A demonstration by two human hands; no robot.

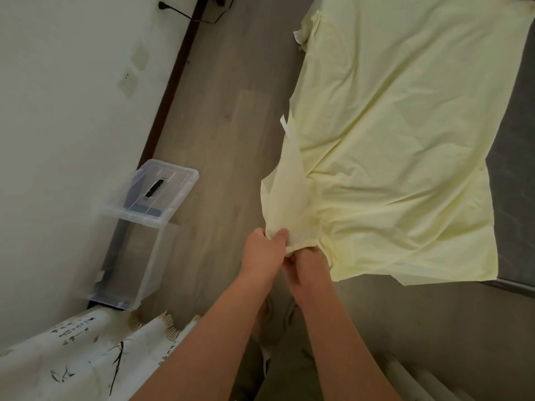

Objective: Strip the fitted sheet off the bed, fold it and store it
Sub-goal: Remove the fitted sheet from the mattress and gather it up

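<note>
Against the pale wall at the left stands a clear plastic box [136, 264], its lid [162, 192] lying tilted over the top. Below it, in the near corner, lies a white cloth [86, 357] printed with dark brush marks and fringed along its edge. Wooden floor [225, 111] runs up the middle of the view. Two bare forearms reach forward over it, and the hands touch each other. The left hand [262, 253] has its grip closed on a bunched corner of the pale yellow fitted sheet [390, 140], thumb on top of the fabric. The right hand [308, 267], just beside it, has its grip closed on the hem of the same corner (a narrow band of hem shows between the two). From that corner the sheet stretches away to the right, wrinkled across the bed [518, 157], whose grey surface shows bare along the right edge and at the near end.
</note>
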